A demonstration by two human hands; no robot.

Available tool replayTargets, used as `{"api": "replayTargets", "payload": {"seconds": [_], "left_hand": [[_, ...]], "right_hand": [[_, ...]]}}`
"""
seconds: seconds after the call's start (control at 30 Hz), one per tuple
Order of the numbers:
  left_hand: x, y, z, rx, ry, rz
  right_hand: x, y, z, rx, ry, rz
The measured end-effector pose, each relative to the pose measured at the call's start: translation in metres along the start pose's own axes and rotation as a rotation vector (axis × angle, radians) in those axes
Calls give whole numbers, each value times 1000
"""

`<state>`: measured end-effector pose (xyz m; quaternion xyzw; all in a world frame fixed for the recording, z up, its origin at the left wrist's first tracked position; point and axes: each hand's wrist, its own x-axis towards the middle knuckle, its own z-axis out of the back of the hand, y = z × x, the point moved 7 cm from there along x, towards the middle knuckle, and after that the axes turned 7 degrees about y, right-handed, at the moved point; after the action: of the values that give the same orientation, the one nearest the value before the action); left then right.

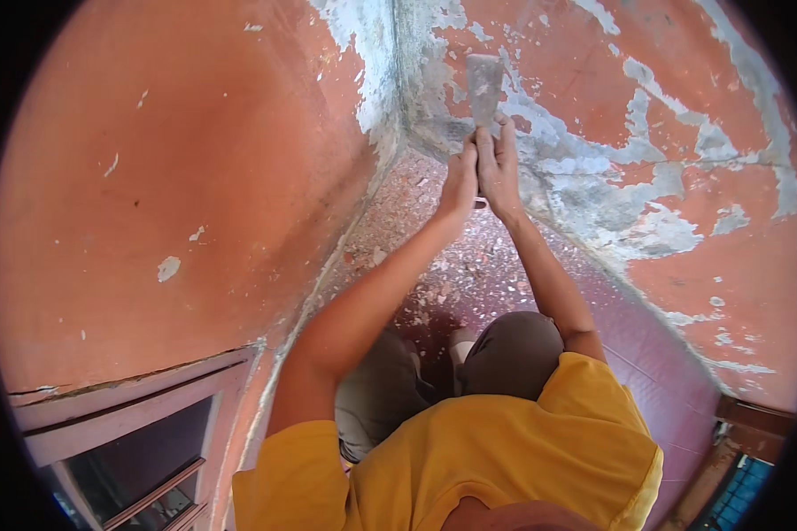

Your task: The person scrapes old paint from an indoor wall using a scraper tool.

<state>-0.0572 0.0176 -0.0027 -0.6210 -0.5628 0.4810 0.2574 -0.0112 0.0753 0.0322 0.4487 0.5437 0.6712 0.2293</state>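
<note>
Both of my hands are wrapped round one paint scraper (484, 87), whose flat, dusty grey blade points away from me toward the right-hand wall (576, 88). My left hand (460, 181) grips the handle from the left side. Against it, my right hand (499, 168) closes on the same handle, with a finger stretched up beside the blade. The handle's end (480, 203) peeks out below the hands. Behind the blade, orange paint is partly gone and grey-white plaster shows. Whether the blade's edge touches the wall I cannot tell.
An orange wall (177, 177) rises on the left and meets the right wall in a corner. Paint flakes litter the reddish floor (425, 265) around my feet. A pink window frame (142, 403) is at lower left, a wooden frame (753, 416) at lower right.
</note>
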Motion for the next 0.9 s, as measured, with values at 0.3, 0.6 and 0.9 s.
{"api": "replayTargets", "payload": {"seconds": [0.3, 0.6, 0.9], "left_hand": [[80, 160, 138, 233, -271, -128], [98, 163, 128, 143, -405, -15], [131, 137, 125, 41, -298, -89]], "right_hand": [[-57, -180, -38, 386, 92, -467], [-37, -221, -15, 319, 56, -455], [-1, -201, -6, 46, -40, -183]]}}
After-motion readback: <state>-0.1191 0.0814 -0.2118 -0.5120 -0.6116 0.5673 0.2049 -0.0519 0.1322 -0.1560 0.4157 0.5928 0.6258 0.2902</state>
